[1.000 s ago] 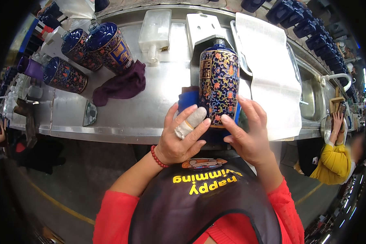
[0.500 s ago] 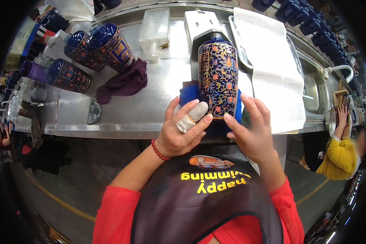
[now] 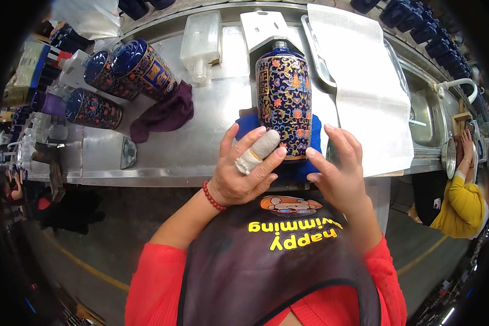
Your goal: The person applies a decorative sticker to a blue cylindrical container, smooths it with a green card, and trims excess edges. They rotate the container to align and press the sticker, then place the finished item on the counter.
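A dark blue bottle (image 3: 283, 103) with a colourful floral pattern lies on its back before me, neck pointing away. A blue cloth (image 3: 248, 126) lies under its base end, and its neck end is at a dark-edged notched support (image 3: 300, 48). My left hand (image 3: 247, 163) is at the base's left side, thumb tip and index fingertip against the bottle, fingers apart. A grey-white cover wraps that index finger. My right hand (image 3: 342, 168) is at the base's right corner; its thumb tip is by the edge and its other fingers are spread off the bottle.
Several matching bottles (image 3: 146, 68) stand at left beside a purple cloth (image 3: 171, 114). Behind are a clear plastic container (image 3: 201, 43) and a white holed block (image 3: 263, 24). White paper (image 3: 369, 92) covers the right side, before a sink (image 3: 426, 119). A yellow-sleeved person (image 3: 462, 204) works far right.
My view has shifted slightly. My thumbs are a little further apart, the right one having moved from below the base to its right corner. The bottle still lies in its place.
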A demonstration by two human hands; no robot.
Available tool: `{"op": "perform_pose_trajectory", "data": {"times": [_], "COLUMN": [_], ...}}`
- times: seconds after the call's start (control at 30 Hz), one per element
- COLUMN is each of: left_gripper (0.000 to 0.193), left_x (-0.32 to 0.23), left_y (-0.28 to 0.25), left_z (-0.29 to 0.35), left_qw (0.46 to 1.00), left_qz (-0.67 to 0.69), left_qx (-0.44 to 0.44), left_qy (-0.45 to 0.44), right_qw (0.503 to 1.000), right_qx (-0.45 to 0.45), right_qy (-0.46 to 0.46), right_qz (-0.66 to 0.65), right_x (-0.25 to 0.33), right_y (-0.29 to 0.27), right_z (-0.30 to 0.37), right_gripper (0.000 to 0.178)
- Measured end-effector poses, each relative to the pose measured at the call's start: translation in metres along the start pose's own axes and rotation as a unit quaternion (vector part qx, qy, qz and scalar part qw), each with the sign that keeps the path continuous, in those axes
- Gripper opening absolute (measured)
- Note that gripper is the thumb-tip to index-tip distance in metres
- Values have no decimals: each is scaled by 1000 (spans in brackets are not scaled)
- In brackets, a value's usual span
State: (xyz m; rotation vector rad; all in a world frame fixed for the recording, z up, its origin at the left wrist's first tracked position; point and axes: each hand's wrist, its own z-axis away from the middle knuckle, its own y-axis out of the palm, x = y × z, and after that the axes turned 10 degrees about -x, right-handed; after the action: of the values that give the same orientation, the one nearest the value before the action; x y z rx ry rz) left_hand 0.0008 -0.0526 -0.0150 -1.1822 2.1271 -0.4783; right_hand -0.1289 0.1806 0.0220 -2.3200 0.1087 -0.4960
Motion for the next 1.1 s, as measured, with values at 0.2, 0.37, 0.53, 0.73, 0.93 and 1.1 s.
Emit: {"op": "perform_pose_trajectory", "data": {"times": [0.2,0.37,0.53,0.73,0.93,1.1], "left_gripper": [39,40,38,39,38,41], "left_x": [-4,-8,-13,-11,-12,-12], "left_y": [-5,-6,-4,-6,-9,-7], "left_z": [-11,-23,-30,-34,-35,-29], "left_qw": [999,999,995,988,989,987], "left_qz": [-12,-27,-68,-86,-62,-31], "left_qx": [23,37,60,79,103,112], "left_qy": [44,-17,48,99,82,109], "right_qw": [998,994,993,989,988,986], "right_qx": [-15,-23,-21,-29,-28,-38], "right_qy": [48,76,74,84,79,75], "right_qz": [-39,-74,-93,-121,-126,-141], "right_x": [-5,-4,-4,-3,-5,-5], "right_y": [12,17,22,27,28,29], "right_z": [17,22,26,29,30,29], "right_gripper": [55,57,60,62,61,62]}}
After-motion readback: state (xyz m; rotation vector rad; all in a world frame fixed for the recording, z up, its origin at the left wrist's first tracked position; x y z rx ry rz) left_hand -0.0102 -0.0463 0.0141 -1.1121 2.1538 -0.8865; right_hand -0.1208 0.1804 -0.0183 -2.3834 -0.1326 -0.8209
